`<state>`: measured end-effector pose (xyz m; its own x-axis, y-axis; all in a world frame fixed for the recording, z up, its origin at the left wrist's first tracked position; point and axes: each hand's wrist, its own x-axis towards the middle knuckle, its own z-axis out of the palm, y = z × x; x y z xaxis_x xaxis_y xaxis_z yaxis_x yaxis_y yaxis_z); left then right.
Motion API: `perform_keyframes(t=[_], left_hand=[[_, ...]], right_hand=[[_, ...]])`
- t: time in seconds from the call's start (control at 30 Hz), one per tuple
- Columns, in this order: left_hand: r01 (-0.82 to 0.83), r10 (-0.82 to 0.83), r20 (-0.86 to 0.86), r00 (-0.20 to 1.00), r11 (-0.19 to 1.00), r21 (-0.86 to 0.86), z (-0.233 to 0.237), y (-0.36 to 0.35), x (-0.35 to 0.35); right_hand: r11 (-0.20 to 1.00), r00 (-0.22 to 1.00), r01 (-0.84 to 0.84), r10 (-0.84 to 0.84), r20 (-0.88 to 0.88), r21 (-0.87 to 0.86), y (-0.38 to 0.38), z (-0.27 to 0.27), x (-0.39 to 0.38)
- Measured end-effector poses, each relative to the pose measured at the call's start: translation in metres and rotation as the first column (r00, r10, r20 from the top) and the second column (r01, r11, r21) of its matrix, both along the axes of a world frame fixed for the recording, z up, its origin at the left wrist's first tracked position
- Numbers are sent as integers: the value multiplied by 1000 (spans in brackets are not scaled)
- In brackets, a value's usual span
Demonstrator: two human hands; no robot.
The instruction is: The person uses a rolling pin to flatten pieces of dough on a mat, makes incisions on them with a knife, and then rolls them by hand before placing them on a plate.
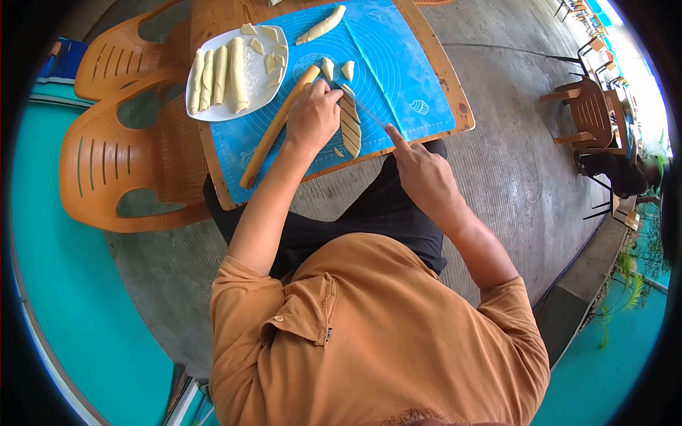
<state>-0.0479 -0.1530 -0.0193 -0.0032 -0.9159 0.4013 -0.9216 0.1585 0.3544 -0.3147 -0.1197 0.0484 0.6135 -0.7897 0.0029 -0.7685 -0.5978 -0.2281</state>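
My left hand (312,116) presses down on a flat strip of dough (349,125) scored with slanted cuts, lying on a blue silicone mat (405,64). My right hand (419,170) grips a knife (362,106) whose blade reaches over the strip toward my left fingers. Two small cut dough pieces (337,69) lie just beyond the hands. A wooden rolling pin (277,128) lies diagonally under my left wrist.
A white plate (259,78) at the mat's left holds several rolled dough sticks and small cut pieces. Another dough roll (321,25) lies at the mat's far side. The mat rests on a small wooden table (462,106). Orange plastic chairs (114,163) stand left; wooden chairs (590,113) right.
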Motion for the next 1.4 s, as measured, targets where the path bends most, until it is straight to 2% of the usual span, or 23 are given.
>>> perform_keyframes(t=[0.2, 0.3, 0.37, 0.5, 0.6, 0.67, 0.7, 0.77, 0.9, 0.97, 1.2, 1.27, 1.33, 1.4], left_hand=[[-1, 1, -15, 1000, 1000, 9, 2, 1, 0], [7, -7, -8, 1000, 999, 31, 4, 1, 0], [2, -1, -10, 1000, 1000, 31, 3, 1, 0], [2, 1, -61, 998, 999, 47, 6, 2, 2], [13, -15, -102, 995, 1000, -16, 6, 5, 5], [11, -13, -126, 992, 1000, -19, 11, 15, 6], [7, -10, -151, 989, 1000, -21, 15, 22, 6], [15, -20, -157, 987, 1000, -27, 23, 41, 4], [46, -50, -161, 986, 998, -31, 29, 83, 0], [63, -61, -167, 984, 998, 6, 23, 99, -2], [112, -108, -145, 983, 994, 20, 16, 107, -8], [108, -103, -152, 983, 994, 23, 14, 106, -9], [108, -102, -155, 983, 994, 29, 14, 105, -9], [110, -101, -158, 982, 993, 49, 14, 105, -10]], right_hand=[[999, 999, 41, -41, 2, -23, 1, 3, -7], [997, 994, 46, -52, 98, 57, 1, 10, -10], [998, 968, 3, -20, 249, 70, -1, 9, -16], [983, 975, 64, -98, 199, 171, -2, 22, -22], [983, 964, 145, -167, 209, 116, -12, 7, -33], [976, 947, 218, -208, 246, -13, -24, -6, -37], [975, 946, 221, -210, 248, -17, -30, -10, -37], [943, 939, 328, -319, 129, -59, -43, -17, -33], [925, 933, 344, -318, 171, -160, -78, -54, -31], [901, 936, 331, -276, 219, -281, -96, -71, -30], [926, 951, 308, -290, 109, -218, -107, -52, -11], [848, 961, 275, -259, 98, -452, -107, -51, -2], [856, 956, 292, -247, 159, -428, -111, -50, 14], [965, 945, 180, -114, 308, -194, -113, -49, 31]])
